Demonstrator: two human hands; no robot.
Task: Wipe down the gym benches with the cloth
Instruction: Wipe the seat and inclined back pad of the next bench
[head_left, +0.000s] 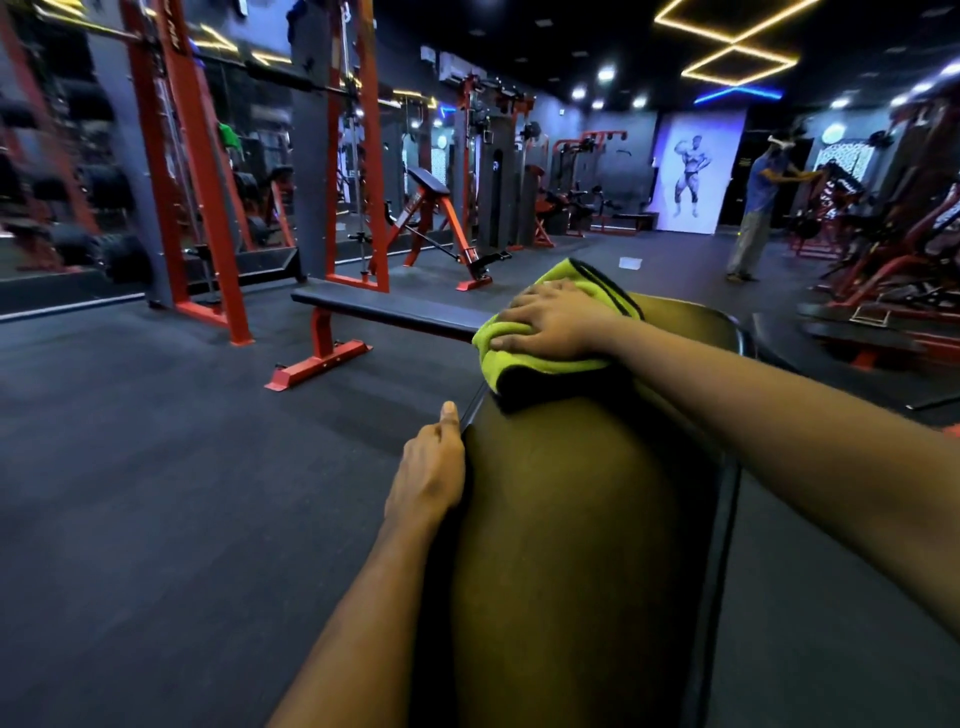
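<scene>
A black padded bench (582, 519) runs away from me through the middle of the view. A yellow-green cloth (587, 291) with a dark edge lies on its far part. My right hand (550, 325) presses flat on the cloth, fingers straight and spread. My left hand (428, 473) rests against the bench's left edge, thumb pointing forward along the seam; its fingers are hidden under the pad's side. A second flat bench (395, 309) with red legs stands crosswise just beyond the cloth.
Red rack frames (202, 208) and weight machines line the left wall. An incline bench (431, 218) stands behind the flat one. A person (758, 208) stands at the far right beside more red machines (883, 249). Dark rubber floor (156, 467) spreads to my left.
</scene>
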